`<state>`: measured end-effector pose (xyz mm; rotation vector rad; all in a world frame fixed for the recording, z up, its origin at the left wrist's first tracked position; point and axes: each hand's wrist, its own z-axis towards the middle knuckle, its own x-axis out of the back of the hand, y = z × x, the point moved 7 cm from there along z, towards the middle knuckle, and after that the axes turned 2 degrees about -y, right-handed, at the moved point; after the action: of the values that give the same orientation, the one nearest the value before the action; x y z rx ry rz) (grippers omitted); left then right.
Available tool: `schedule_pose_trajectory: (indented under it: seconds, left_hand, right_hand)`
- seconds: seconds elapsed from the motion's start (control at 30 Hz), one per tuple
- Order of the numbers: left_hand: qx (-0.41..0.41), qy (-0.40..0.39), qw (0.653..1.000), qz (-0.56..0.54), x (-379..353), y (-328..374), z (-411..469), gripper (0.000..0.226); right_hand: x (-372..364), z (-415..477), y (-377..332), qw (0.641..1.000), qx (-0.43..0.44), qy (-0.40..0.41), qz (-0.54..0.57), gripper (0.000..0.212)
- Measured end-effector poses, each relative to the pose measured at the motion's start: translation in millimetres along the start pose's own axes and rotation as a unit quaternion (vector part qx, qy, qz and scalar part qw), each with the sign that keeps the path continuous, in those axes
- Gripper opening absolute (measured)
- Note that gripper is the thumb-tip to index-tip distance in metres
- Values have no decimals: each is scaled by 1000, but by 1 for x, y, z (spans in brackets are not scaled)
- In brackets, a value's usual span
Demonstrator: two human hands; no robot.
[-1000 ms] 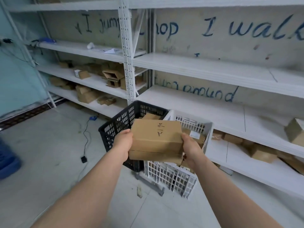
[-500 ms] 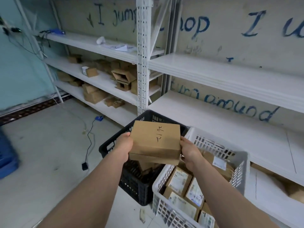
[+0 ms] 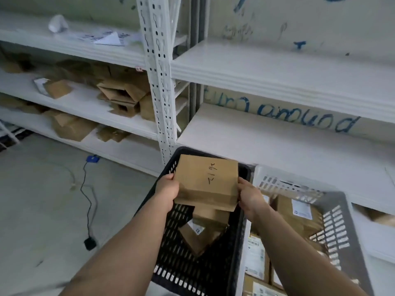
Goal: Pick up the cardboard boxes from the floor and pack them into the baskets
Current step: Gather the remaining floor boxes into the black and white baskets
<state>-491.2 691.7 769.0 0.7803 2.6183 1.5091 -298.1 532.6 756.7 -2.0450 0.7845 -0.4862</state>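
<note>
A brown cardboard box with handwriting on its top hangs over the black basket. My left hand grips its left side and my right hand grips its right side. Inside the black basket lie a few smaller cardboard boxes, partly hidden under the held box. Right beside it stands the white basket, filled with several labelled boxes.
White metal shelving runs along the wall just behind the baskets, with an upright post in the middle. Loose cardboard boxes lie on the left shelves. A black cable with a plug lies on the grey floor to the left.
I have come closer to the baskets and now look down into them. The box, still held by both hands, now hangs over the black basket.
</note>
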Motion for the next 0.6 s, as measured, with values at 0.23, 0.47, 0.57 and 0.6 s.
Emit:
schedule_pose_trajectory:
  seconds: [0.23, 0.47, 0.57, 0.6]
  left_hand:
    - [10, -84, 992, 90, -22, 16, 68, 52]
    - [7, -98, 984, 150, -33, 11, 90, 50]
    - [-15, -65, 976, 205, -18, 16, 96, 39]
    - [-25, -59, 972, 228, -12, 18, 98, 33]
  right_hand:
    - [-7, 22, 14, 992, -46, 99, 58, 37]
    - [-17, 23, 37, 982, -79, 144, 90, 36]
    - [-27, 31, 41, 983, -65, 153, 82, 47]
    - [-31, 29, 35, 982, -64, 163, 74, 45]
